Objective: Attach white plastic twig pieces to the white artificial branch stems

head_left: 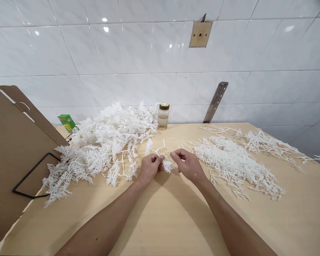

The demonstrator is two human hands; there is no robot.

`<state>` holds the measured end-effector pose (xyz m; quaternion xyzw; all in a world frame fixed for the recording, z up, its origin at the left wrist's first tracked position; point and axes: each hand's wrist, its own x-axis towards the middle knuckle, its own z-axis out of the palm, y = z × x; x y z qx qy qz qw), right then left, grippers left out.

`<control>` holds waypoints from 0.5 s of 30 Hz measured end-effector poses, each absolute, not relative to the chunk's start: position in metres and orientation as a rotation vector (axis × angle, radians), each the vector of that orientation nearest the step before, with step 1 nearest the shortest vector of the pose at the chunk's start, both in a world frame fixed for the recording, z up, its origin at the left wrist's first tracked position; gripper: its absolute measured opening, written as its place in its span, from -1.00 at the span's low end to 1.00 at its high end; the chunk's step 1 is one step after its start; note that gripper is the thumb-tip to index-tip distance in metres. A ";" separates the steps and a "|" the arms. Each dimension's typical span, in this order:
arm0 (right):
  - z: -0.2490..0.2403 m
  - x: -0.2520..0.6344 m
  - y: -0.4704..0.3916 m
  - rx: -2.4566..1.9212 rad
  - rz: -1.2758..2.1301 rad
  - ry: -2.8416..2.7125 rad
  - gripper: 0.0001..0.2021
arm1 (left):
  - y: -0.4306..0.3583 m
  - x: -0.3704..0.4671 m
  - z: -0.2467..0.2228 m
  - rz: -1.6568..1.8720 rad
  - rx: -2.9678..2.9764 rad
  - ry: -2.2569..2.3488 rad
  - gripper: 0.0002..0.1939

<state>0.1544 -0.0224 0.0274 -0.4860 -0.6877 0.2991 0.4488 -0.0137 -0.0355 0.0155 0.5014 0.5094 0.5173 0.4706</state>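
Work appears partway: left hand (150, 167) pinches a white sprig (168, 166) at centre, right hand (188, 165) curls beside it, contents cannot be told; bushy heap (104, 142) at 10 o'clock looks unworked, loose pieces (236, 165) at 3 o'clock look detached.

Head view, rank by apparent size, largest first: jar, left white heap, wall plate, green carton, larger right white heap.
1. Left white heap
2. Larger right white heap
3. Wall plate
Jar and green carton: smallest, too close to rank.
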 end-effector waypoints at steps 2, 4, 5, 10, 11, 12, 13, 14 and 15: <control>0.029 0.154 -0.024 -1.193 0.653 -1.862 -0.71 | -0.035 -0.014 0.014 1.290 1.219 1.265 -0.61; 0.027 0.152 -0.025 -1.196 0.616 -1.967 -0.79 | -0.035 -0.014 0.013 1.299 1.219 1.256 -0.61; 0.026 0.151 -0.024 -1.200 0.633 -1.989 -0.82 | -0.034 -0.014 0.013 1.297 1.218 1.244 -0.61; 0.022 0.153 -0.022 -1.179 1.026 -1.841 -0.79 | -0.031 -0.017 0.012 1.279 1.041 1.126 -0.60; 0.022 0.154 -0.021 -1.157 1.108 -1.786 -0.76 | -0.030 -0.018 0.011 1.280 0.993 1.100 -0.60; 0.022 0.154 -0.021 -1.126 1.172 -1.732 -0.73 | -0.029 -0.018 0.011 1.285 0.954 1.085 -0.61; 0.022 0.155 -0.021 -1.090 1.216 -1.680 -0.71 | -0.028 -0.019 0.010 1.293 0.928 1.081 -0.62; 0.022 0.154 -0.020 -1.056 1.243 -1.629 -0.68 | -0.027 -0.019 0.009 1.305 0.908 1.087 -0.63; 0.022 0.154 -0.019 -1.029 1.255 -1.575 -0.66 | -0.026 -0.019 0.009 1.320 0.890 1.094 -0.64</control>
